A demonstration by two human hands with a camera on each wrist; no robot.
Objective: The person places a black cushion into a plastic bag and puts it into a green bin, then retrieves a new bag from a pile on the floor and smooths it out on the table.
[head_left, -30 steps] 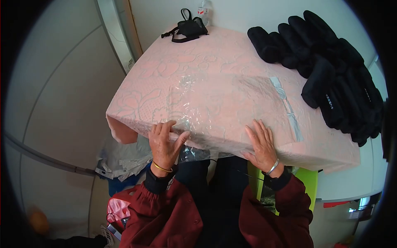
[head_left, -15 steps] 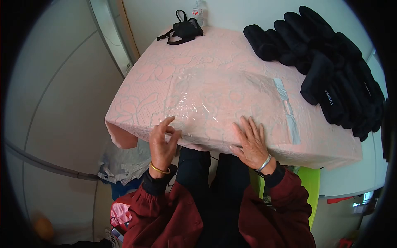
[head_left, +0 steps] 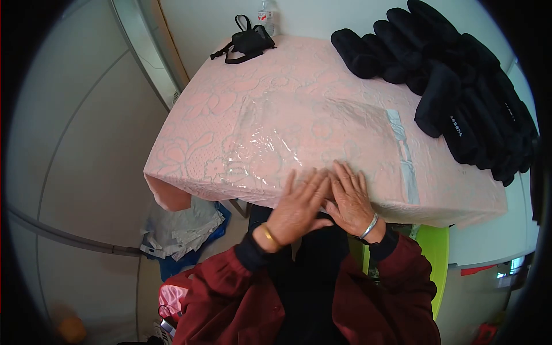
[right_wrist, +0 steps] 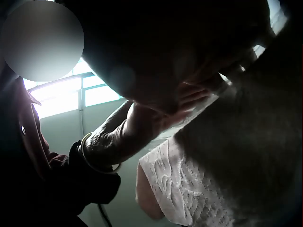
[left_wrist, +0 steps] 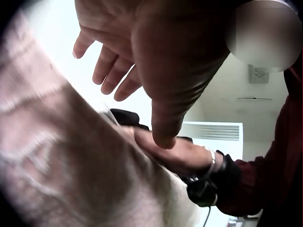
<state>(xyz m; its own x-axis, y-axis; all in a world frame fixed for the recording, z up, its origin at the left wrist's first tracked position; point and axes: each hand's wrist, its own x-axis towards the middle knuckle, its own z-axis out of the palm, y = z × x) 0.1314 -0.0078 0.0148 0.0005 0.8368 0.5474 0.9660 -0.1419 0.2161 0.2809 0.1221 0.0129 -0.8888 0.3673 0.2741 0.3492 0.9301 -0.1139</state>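
A clear plastic bag [head_left: 322, 138] with a whitish strip [head_left: 407, 155] along its right end lies flat on the pink patterned tablecloth [head_left: 195, 115]. The right hand [head_left: 352, 201] rests on the bag's near part with its fingers spread. Beside it, the left hand [head_left: 296, 210] is slightly blurred, its fingers straight and its fingertips close to the right hand. In the left wrist view the left hand [left_wrist: 142, 52] has its fingers extended, held over the cloth [left_wrist: 71, 151]. The right wrist view shows the right hand dark and close up, with the left hand [right_wrist: 137, 127] beyond it.
Black padded objects [head_left: 460, 98] are heaped at the table's right side. A small black bag [head_left: 250, 43] and a plastic bottle [head_left: 268, 17] stand at the back. Below the table are a green container [head_left: 436, 259] on the right and plastic packaging [head_left: 187, 230] on the left.
The left hand has let go of the bag's near left edge and moved right, beside the right hand. The right hand has shifted slightly left. The bag's near edge looks flatter.
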